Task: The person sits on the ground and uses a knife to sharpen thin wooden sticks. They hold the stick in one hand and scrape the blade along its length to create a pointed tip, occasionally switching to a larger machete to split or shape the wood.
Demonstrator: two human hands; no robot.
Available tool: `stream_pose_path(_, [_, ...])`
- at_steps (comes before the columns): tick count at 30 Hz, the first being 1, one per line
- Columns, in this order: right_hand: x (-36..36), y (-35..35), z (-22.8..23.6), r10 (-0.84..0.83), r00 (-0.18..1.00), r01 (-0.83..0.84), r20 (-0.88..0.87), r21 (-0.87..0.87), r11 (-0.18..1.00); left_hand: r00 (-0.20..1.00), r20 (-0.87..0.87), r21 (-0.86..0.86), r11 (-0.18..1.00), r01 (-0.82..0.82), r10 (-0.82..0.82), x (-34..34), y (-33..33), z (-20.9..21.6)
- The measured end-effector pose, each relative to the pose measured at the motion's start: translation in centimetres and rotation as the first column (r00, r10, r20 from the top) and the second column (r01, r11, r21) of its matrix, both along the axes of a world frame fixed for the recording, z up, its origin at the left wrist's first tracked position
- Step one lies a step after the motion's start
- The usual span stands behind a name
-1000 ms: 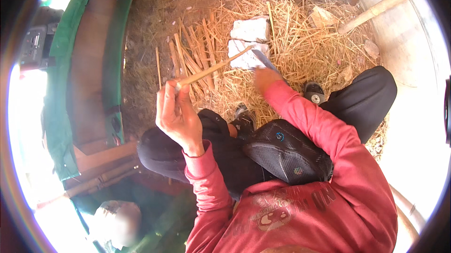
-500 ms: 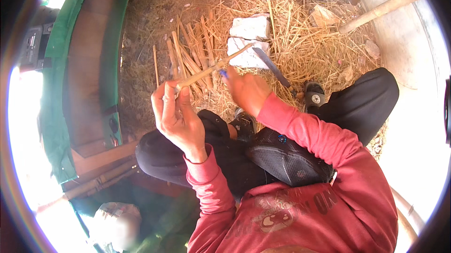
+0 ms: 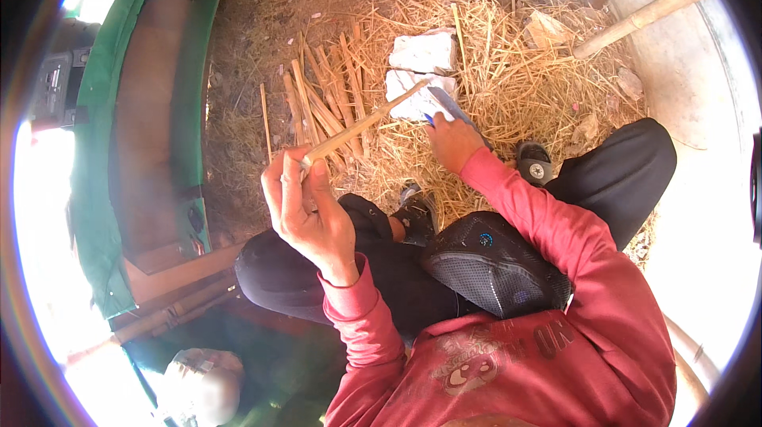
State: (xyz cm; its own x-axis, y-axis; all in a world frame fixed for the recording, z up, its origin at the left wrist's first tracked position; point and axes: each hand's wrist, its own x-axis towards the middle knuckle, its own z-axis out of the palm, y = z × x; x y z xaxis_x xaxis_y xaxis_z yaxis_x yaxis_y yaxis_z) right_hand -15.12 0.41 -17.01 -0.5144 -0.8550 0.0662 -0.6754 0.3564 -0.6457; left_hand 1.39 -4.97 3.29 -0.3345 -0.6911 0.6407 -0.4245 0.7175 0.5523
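My left hand (image 3: 308, 209) is closed around the near end of a pale split stick (image 3: 361, 125), perhaps bamboo, held up at a slant. The far end of the stick rises over the nearer of two white blocks (image 3: 406, 84). My right hand (image 3: 458, 143) is to the right of the stick, apart from it. Its fingers are closed on a small blue thing (image 3: 432, 118) whose kind I cannot make out. Beside and beyond that hand, a long dark knife blade (image 3: 452, 103) leans at the blocks; the hand hides part of it.
Several split sticks (image 3: 347, 82) lie left of the blocks. Straw and shavings (image 3: 508, 62) cover the ground. A wooden pole (image 3: 647, 17) slants at the right, and a green-edged wooden frame (image 3: 155, 125) stands at the left. A black mesh bag (image 3: 500, 264) rests in my lap.
My right hand has moved right and away from the stick, with the blue thing still in its fingers. My left hand keeps hold of the stick, nearly in place.
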Motion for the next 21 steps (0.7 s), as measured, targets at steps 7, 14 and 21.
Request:
stream_pose_path(7, [2.7, 2.0, 16.9, 0.251, 0.9, -0.136, 0.356, -0.319, 0.938, 0.999, -0.049, 0.044, 0.999, 0.001, 0.001, 0.3, 0.2, 0.0])
stream_pose_path(14, [5.4, 3.5, 18.6, 0.289, 0.932, -0.204, 0.217, -0.343, 0.917, 0.936, -0.353, 0.299, 0.948, 0.113, 0.0, 0.1, 1.0, 0.0])
stream_pose_path(21, [5.9, 3.6, 18.1, 0.276, 0.943, -0.19, 0.187, -0.38, 0.905, 0.944, -0.325, 0.234, 0.962, 0.138, -0.056, -0.3, 1.0, 0.1])
